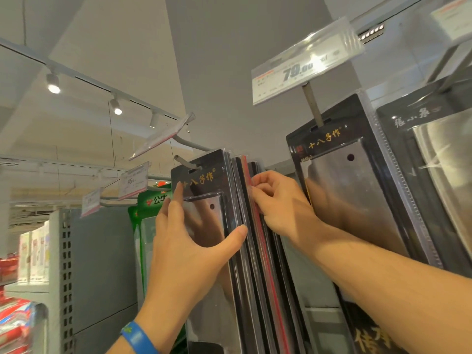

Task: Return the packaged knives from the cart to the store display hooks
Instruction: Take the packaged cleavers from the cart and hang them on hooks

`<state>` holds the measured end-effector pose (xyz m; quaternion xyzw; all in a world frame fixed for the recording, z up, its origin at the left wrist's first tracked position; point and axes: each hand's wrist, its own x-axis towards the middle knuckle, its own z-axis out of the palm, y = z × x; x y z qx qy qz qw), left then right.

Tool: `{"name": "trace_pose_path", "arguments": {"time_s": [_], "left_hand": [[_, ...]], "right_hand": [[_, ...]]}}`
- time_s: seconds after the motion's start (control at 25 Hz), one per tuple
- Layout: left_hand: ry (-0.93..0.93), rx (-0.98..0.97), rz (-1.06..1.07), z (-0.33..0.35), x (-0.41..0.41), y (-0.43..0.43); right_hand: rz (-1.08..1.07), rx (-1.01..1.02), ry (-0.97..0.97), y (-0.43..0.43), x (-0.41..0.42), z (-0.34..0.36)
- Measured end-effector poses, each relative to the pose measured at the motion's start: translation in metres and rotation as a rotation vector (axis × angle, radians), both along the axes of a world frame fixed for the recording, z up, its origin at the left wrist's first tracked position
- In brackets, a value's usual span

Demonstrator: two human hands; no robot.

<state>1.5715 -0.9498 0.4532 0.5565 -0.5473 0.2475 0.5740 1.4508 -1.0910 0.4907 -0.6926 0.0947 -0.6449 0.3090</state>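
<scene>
Seemingly hanging: left hand [189, 241] clamps the front packaged knife [201, 176], slot already over the hook [185, 162]; right hand [278, 203] pinches the packs behind [263, 264]. Next, slide it back, then release.

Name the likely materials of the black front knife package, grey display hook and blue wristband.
Black front knife package: glossy card under clear plastic blister, given the reflections. Grey display hook: thin bent rod, likely painted metal. Blue wristband: smooth, matte, probably silicone.
</scene>
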Motion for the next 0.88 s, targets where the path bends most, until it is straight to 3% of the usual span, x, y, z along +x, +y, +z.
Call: {"name": "trace_pose_path", "arguments": {"time_s": [0.16,0.28,0.4,0.6,0.88], "left_hand": [[0.002,-0.004,-0.009,-0.002,-0.001,0.0],[0.005,-0.001,-0.01,-0.004,-0.002,0.001],[0.012,0.004,-0.007,-0.003,-0.002,0.004],[0.007,0.023,-0.01,-0.002,-0.001,0.008],[0.02,0.028,0.002,-0.002,-0.002,0.008]], "right_hand": [[0.156,-0.041,-0.008,0.004,-0.008,-0.003],[0.051,0.007,0.025,0.001,-0.008,-0.004],[0.099,0.134,-0.052,-0.001,-0.003,-0.005],[-0.155,0.128,-0.042,-0.01,-0.003,-0.002],[-0.079,0.177,-0.014,-0.008,-0.002,-0.005]]}}
